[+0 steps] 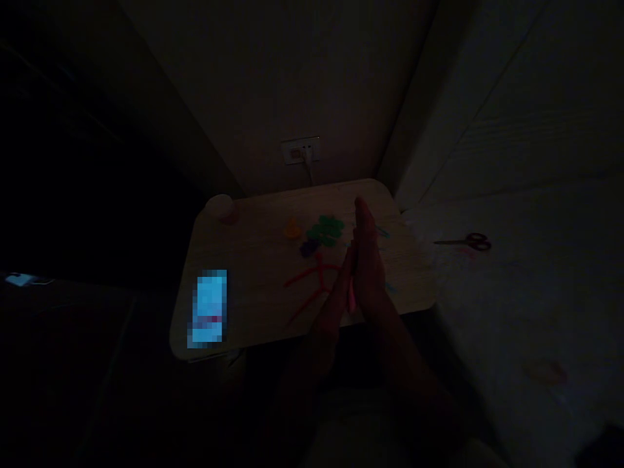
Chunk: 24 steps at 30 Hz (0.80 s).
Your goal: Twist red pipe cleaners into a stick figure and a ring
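My left hand [337, 294] and my right hand [369, 263] are pressed palm to palm above the right part of the small table, fingers pointing away from me. Between their heels shows a pink strip of what looks like modelling clay [351, 299]. Just left of my hands, a red stick figure [320, 276] of thin rolls lies on the wood, partly covered by my left hand. Beyond it are a bumpy green clay piece [325, 230], a dark purple lump [309, 247] and an orange lump [292, 229]. Thin blue pieces [383, 231] lie right of my fingers.
The room is very dark. On the light wooden table [253, 260] are a lit, blurred phone screen [209, 309] at left and a pale cup [221, 208] at the back-left corner. Scissors [475, 242] lie on the pale surface to the right. A wall socket [301, 151] holds a plug.
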Each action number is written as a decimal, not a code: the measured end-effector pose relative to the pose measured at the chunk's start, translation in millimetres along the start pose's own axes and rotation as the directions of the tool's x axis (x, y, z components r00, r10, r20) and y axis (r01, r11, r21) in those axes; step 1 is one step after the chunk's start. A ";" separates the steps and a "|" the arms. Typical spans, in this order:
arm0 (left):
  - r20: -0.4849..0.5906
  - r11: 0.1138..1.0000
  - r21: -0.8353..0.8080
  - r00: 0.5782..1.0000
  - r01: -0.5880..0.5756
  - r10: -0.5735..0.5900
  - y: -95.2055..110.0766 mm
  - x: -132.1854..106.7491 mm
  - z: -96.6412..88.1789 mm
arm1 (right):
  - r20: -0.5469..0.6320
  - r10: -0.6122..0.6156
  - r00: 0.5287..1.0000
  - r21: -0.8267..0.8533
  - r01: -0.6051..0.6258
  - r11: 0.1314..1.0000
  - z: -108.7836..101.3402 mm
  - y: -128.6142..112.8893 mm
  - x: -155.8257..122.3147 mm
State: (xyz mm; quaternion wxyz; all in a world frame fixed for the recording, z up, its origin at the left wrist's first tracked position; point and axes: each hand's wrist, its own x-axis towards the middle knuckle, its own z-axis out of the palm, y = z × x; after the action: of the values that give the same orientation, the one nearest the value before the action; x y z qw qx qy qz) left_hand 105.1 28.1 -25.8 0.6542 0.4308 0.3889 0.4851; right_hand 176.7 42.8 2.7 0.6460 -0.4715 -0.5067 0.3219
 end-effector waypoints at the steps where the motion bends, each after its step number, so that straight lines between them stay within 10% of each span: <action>1: 0.031 1.000 -0.009 0.999 0.018 -0.018 1.7 -3.1 1.0 | -0.008 0.020 1.000 0.009 -0.020 1.000 -2.0 2.5 1.4; 15: -0.093 0.964 -0.266 0.996 -0.021 -0.004 33.2 -39.2 -6.1 | -0.140 0.146 0.979 0.064 -0.138 0.988 -2.7 9.2 4.6; 24: -0.161 0.972 -0.203 0.983 -0.117 0.085 30.5 -30.2 -33.0 | 0.420 0.109 0.901 -0.108 -0.070 0.992 -22.3 -12.2 -5.6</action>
State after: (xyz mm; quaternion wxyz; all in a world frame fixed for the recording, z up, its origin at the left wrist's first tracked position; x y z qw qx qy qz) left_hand 58.6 9.8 -5.2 0.6394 0.3399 0.3609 0.5877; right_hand 195.7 27.3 11.2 0.4827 -0.4417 -0.6270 0.4229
